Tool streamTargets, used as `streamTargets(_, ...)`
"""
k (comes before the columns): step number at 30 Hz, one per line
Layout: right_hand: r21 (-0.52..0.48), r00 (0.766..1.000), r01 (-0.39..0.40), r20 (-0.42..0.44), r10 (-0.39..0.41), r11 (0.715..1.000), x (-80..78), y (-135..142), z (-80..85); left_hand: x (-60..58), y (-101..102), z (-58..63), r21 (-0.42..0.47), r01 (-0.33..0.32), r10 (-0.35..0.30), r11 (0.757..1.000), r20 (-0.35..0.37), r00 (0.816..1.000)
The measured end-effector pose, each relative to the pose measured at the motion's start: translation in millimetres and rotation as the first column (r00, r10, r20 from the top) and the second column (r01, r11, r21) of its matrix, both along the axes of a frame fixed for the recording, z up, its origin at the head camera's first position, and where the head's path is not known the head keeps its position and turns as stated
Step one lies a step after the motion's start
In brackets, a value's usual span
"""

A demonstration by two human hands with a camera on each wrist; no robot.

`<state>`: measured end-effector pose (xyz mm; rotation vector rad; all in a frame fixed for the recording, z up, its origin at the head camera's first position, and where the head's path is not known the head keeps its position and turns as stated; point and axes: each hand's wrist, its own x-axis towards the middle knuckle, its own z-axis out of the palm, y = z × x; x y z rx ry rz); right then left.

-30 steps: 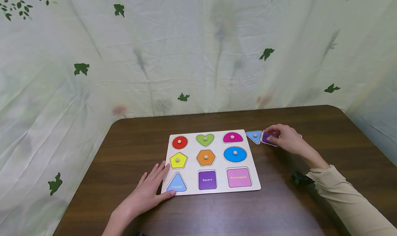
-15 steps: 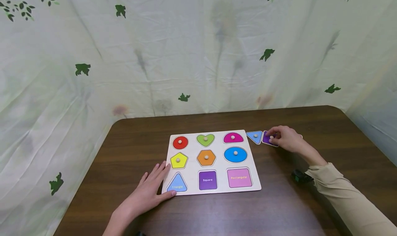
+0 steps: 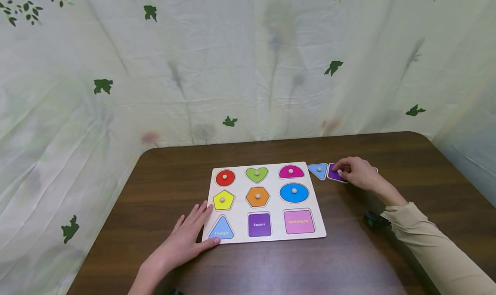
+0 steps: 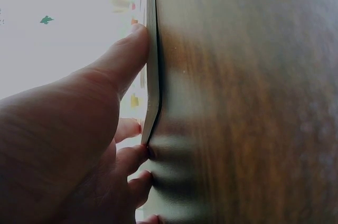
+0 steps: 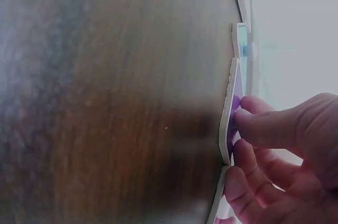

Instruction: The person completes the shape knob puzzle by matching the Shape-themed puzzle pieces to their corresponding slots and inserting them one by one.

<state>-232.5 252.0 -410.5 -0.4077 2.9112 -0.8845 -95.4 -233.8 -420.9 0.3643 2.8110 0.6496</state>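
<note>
A white shape-puzzle board [image 3: 238,219] lies on the table. My left hand [image 3: 184,239] rests at its lower left corner, fingers spread along the left edge and thumb on the front edge by the triangle slot. In the left wrist view, the thumb [image 4: 129,49] lies against the board's side. Right of the board, my right hand [image 3: 358,173] has thumb and index finger at the knob of a purple square puzzle piece [image 3: 334,174], pinching it. In the right wrist view, the purple piece [image 5: 231,129] stays low at the tabletop, with the other fingers curled beside it.
A blue triangle piece [image 3: 317,171] lies between the board and the purple piece. Another piece [image 3: 375,169] is mostly hidden behind my right hand. Knobbed pieces, such as the orange hexagon [image 3: 257,197], fill the board's upper two rows. A patterned curtain [image 3: 248,71] hangs behind the table.
My right hand's fingers have shifted slightly at the purple square piece, so its knob now shows beside the thumb. The left hand and the board keep their places.
</note>
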Motion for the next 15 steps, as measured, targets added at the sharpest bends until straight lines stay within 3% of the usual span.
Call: streamTargets(15, 0.013, 1.000, 0.005, -0.030, -0.005, 1.000, 7.4, 2.6, -3.2, -1.3, 1.4, 1.8, -0.001, -0.007, 0.007, 1.000, 0.011, 1.000)
